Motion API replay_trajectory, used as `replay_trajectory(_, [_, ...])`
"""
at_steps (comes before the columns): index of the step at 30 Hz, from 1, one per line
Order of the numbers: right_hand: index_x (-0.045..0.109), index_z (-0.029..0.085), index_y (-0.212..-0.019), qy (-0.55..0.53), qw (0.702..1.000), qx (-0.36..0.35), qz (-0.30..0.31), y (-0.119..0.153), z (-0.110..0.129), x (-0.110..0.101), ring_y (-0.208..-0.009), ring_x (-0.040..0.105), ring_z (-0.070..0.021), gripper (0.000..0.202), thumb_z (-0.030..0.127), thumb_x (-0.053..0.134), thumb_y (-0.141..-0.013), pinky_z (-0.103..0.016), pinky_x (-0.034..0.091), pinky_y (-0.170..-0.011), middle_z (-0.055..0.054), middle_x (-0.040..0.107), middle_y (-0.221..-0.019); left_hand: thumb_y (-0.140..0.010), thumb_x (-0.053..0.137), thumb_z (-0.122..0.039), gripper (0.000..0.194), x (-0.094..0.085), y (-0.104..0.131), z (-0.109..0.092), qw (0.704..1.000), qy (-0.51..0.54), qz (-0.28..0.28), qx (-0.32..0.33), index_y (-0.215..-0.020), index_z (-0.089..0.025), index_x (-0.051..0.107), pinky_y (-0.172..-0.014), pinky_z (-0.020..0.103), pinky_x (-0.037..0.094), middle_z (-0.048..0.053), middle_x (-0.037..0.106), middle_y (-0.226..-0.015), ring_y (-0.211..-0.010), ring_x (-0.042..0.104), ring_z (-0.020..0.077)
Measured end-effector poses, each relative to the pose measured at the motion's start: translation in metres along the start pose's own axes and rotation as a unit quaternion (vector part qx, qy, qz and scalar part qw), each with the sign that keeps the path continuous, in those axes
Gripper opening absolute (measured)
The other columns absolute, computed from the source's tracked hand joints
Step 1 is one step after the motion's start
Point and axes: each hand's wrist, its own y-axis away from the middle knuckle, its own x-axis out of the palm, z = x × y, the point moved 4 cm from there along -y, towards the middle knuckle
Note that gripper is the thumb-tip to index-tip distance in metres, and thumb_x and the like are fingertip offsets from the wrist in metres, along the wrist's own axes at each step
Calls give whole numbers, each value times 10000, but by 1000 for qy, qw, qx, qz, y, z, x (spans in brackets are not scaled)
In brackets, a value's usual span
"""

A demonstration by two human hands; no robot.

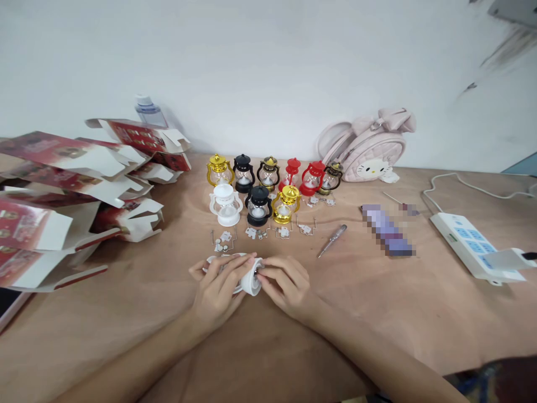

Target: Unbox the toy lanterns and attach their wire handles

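Note:
A white miniature lantern [251, 280] lies on its side above the table, its round base turned to the right. My left hand [218, 288] is closed around the lantern's body and hides most of it. The fingers of my right hand [289, 282] are pinched together at the open underside of the base. Something small, dark and shiny shows at those fingertips, too small to name. Just beyond my hands lie bent metal wire handles [224, 240] with small white tags and round pieces. A clear-handled screwdriver [333, 240] rests to the right.
Behind stand several small lanterns in white [226, 206], black [258, 207], gold [286, 204] and red [312, 178]. Open red cardboard boxes [62, 162] pile up at left, with a bottle [150, 112] behind. A pink bag [373, 148], a pixelated object [388, 229] and a power strip [474, 240] are at right.

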Motion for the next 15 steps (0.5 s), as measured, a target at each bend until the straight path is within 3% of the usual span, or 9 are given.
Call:
replay_trajectory(7, [609,116,-944,13,999,-35,-13,-1,6,1,-852,685,-175,143,60,613,-812,-261,581,-761,-105,720,-878,-895,568,-200,296,0,0,-3,1000,-9,-3,-1,-1189,-177,551,-755,329,358,75,740,-1012,-858,640,200])
replay_trajectory(15, [591,130,-929,21,999,-36,-10,-4,6,-3,-742,675,-156,173,16,577,-799,-242,574,-667,-86,710,-812,-896,568,-202,241,-2,-4,-6,1000,-13,-5,-3,-1137,-191,570,-735,336,317,64,747,-988,-835,646,197])
